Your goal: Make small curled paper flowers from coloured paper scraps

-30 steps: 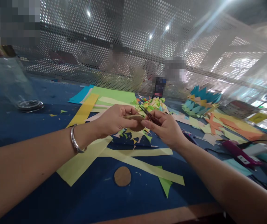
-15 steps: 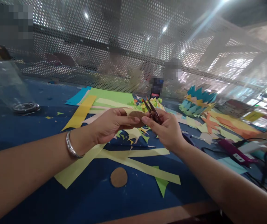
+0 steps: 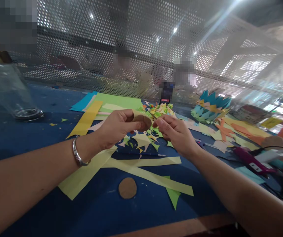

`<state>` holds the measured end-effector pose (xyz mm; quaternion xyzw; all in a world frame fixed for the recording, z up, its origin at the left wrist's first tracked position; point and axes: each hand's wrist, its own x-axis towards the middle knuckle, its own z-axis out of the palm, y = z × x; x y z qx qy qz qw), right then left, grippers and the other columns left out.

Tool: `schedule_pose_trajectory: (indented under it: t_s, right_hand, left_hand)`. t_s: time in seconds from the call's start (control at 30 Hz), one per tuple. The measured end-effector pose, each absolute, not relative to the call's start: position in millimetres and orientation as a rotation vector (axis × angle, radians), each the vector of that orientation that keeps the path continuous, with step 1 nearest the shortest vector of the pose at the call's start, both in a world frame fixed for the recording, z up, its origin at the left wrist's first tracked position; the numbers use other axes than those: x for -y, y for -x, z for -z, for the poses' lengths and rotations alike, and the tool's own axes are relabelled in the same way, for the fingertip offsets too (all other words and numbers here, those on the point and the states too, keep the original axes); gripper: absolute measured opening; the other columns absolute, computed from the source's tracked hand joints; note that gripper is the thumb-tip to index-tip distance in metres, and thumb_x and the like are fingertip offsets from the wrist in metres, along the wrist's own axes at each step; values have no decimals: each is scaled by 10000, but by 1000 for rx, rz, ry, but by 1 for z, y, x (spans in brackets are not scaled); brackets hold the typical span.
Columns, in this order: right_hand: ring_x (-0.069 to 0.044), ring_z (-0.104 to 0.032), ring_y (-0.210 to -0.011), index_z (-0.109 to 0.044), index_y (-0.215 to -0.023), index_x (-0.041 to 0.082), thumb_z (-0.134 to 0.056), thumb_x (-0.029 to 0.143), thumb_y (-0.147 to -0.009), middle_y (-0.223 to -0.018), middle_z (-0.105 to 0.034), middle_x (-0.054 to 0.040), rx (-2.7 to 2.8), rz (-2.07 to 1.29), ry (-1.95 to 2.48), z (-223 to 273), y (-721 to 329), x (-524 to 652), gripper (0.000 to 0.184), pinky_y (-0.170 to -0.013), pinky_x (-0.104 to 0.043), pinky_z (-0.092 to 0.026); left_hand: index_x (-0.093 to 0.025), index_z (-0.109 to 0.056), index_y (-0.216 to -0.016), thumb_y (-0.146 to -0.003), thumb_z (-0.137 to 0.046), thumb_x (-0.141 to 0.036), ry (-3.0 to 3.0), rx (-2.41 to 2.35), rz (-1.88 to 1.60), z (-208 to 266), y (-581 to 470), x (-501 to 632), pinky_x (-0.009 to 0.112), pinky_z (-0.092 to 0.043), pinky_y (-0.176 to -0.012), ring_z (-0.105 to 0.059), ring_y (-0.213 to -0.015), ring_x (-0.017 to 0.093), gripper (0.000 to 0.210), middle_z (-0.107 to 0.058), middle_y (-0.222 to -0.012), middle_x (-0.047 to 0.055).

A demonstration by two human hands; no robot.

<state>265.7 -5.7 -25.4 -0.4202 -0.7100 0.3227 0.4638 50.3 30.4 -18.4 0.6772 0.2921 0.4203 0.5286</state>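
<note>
My left hand point(image 3: 118, 126) pinches a round brown cardboard piece point(image 3: 147, 122) and a pale yellow paper strip point(image 3: 138, 116) between thumb and fingers. Close to its right edge, my right hand point(image 3: 175, 132) is closed on scissors; only a thin dark blade point(image 3: 152, 114) shows, and the handles are hidden in the fingers. Below both hands, a second cardboard disc point(image 3: 127, 188) lies flat on the blue table point(image 3: 92, 214). Pale yellow strips point(image 3: 151, 176) cross one another just above that disc.
Paper scraps point(image 3: 141, 140) lie under the hands, and coloured sheets point(image 3: 119, 99) behind. A glass jar point(image 3: 6, 89) stands at left. On the right are a layered paper crown point(image 3: 210, 107), a purple glue gun point(image 3: 251, 159) with cables, and another person's hand point(image 3: 277, 143).
My right hand has turned the scissors, so the blades that stood apart now show as one thin line. The held cardboard has tilted. At far right the other person's hand has an orange piece.
</note>
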Motion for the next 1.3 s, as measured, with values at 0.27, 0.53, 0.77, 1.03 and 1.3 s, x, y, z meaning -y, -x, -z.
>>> schedule_pose_trajectory:
  t_s: [0.27, 0.53, 0.77, 1.03, 1.3]
  right_hand:
    - [-73, -271, -515, -583, -848, 185, -586, 559, -939, -636, -348, 61, 1851, -742, 1065, 23, -265, 8, 385, -456, -251, -199]
    - [-71, -236, -490, -563, -801, 183, -566, 562, -947, -583, -297, 76, 1896, -730, 1080, 18, -265, 12, 406, -454, -255, -182]
    - [-70, -236, -494, -536, -775, 189, -560, 563, -951, -600, -282, 76, 1904, -760, 1046, 18, -266, 12, 414, -459, -252, -190]
    - [-76, -253, -505, -520, -751, 194, -572, 572, -941, -602, -310, 67, 1910, -743, 1056, 18, -268, 11, 426, -459, -251, -196]
    - [-82, -292, -521, -478, -712, 198, -535, 556, -965, -605, -337, 56, 1957, -616, 1102, 17, -269, 10, 442, -478, -250, -235]
  left_hand:
    - [-203, -773, -897, -765, -789, -247, -1604, -636, -1006, 14, -49, -28, 251, -513, -741, -690, -807, 137, 140, -783, -902, 20]
    - [-195, -770, -914, -775, -782, -271, -1638, -638, -992, 16, -49, -29, 276, -521, -778, -698, -825, 154, 159, -783, -919, 40]
    - [-186, -755, -945, -785, -781, -276, -1637, -620, -970, 17, -48, -29, 261, -504, -745, -698, -837, 151, 185, -783, -945, 48]
    - [-172, -747, -966, -787, -793, -296, -1628, -588, -958, 18, -48, -31, 258, -482, -749, -686, -849, 143, 223, -776, -952, 48]
    - [-177, -763, -956, -755, -812, -324, -1636, -628, -961, 19, -47, -32, 284, -497, -777, -687, -863, 163, 254, -773, -960, 59]
